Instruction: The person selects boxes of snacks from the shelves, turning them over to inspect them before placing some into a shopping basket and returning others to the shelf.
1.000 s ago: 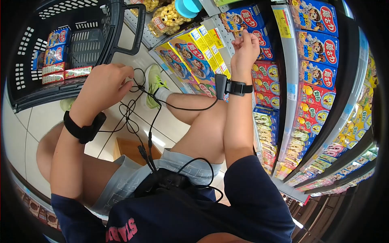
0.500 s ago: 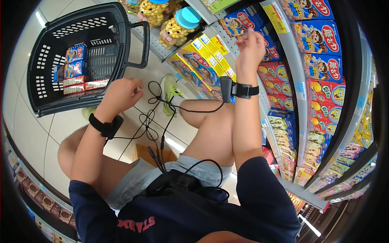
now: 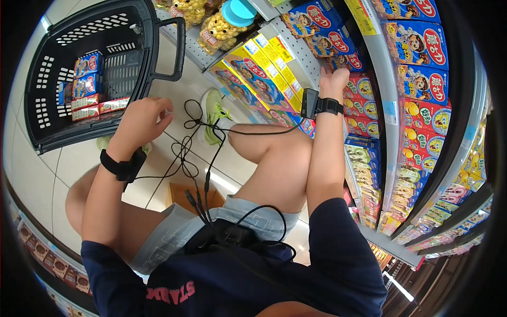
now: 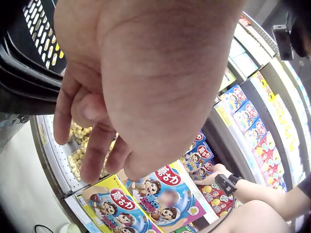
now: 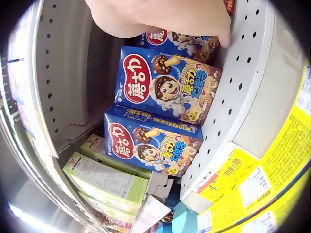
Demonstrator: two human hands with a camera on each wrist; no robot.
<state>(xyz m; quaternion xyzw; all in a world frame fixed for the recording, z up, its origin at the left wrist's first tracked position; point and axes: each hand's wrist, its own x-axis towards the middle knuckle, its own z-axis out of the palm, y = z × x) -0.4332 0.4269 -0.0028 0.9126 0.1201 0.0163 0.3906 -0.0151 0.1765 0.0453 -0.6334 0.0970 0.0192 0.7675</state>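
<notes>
My right hand (image 3: 334, 83) is at the lower shelf, palm up, with its fingertips right at a blue snack box (image 3: 346, 62) that has a red oval logo. In the right wrist view, the hand (image 5: 165, 14) covers part of that box (image 5: 187, 44), and two like boxes (image 5: 167, 85) lie uncovered beside it. My left hand (image 3: 143, 121) hangs loosely curled beside the black shopping basket (image 3: 90, 136), holding nothing. Inside the basket are blue snack boxes (image 3: 86, 84) and several small red-and-white boxes (image 3: 84, 113).
Large yellow-edged snack boxes (image 3: 259, 74) stand at the shelf's end, below jars of yellow snacks (image 3: 219, 34). Red boxes (image 3: 362, 105) continue along the lower shelf. Black cables (image 3: 185, 150) hang between my knees. A wooden stool (image 3: 179, 194) is beneath me.
My right hand has moved down along the shelf from the first blue boxes to the one beside the red boxes, turning palm up. My left hand keeps its loose curl near the basket.
</notes>
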